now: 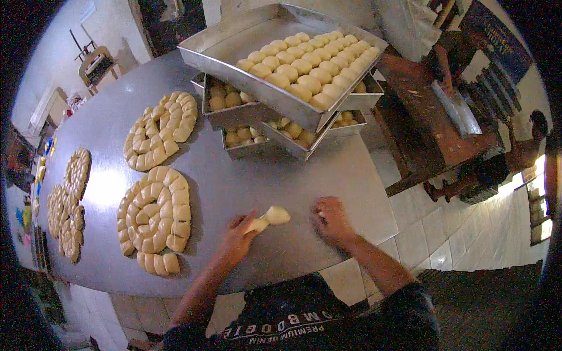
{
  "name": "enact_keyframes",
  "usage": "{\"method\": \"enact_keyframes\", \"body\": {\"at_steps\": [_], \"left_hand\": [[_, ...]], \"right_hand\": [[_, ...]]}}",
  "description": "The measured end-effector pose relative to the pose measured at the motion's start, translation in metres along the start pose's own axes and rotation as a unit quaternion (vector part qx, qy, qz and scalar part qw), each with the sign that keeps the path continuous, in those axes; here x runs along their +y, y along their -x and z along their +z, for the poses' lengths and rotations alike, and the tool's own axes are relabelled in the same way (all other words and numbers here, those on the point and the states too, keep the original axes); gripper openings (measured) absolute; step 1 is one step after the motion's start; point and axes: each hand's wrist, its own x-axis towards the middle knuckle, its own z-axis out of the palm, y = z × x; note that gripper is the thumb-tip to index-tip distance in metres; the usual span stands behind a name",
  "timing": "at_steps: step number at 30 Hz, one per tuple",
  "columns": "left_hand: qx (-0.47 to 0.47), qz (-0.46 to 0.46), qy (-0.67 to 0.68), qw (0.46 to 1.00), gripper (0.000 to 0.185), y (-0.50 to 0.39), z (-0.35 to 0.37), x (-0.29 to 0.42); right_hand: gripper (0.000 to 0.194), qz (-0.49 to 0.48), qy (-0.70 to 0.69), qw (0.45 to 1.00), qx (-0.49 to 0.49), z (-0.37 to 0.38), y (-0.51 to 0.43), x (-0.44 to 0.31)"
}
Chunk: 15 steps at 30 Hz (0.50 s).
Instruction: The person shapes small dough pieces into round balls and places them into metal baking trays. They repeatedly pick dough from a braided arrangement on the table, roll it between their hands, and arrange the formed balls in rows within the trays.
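Note:
My left hand (pixel 239 237) grips one end of a pale, stretched piece of dough (pixel 274 216) over the metal table. The dough narrows in the middle and its rounded free end points to the right. My right hand (pixel 332 221) is curled low over the tabletop, to the right of that dough. A small pale bit shows among its blurred fingers; the rest of what it may hold is hidden. Left of my hands lies a spiral coil of cut dough (pixel 153 213), with a short strip of cut dough (pixel 159 263) by its near edge.
Crosswise stacked metal pans (pixel 259 79) of dough balls (pixel 303 66) stand at the far side. Another dough coil (pixel 160 131) lies beyond the first, and further cut dough (pixel 70 206) lies far left. At right, a person's hand (pixel 447 85) touches a metal pan (pixel 456 109) on a wooden table (pixel 432 118).

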Motion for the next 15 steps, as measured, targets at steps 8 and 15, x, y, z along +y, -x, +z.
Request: {"method": "enact_keyframes", "body": {"at_steps": [8, 15], "left_hand": [[0.221, 0.063, -0.168, 0.959, 0.022, 0.059, -0.036, -0.050], [0.084, -0.181, 0.359, 0.912, 0.010, 0.030, -0.056, 0.025]], "right_hand": [[0.024, 0.075, 0.042, 0.993, 0.082, 0.025, -0.066, -0.015], [0.021, 0.226, 0.083, 0.961, 0.138, -0.014, -0.090, 0.062]]}}
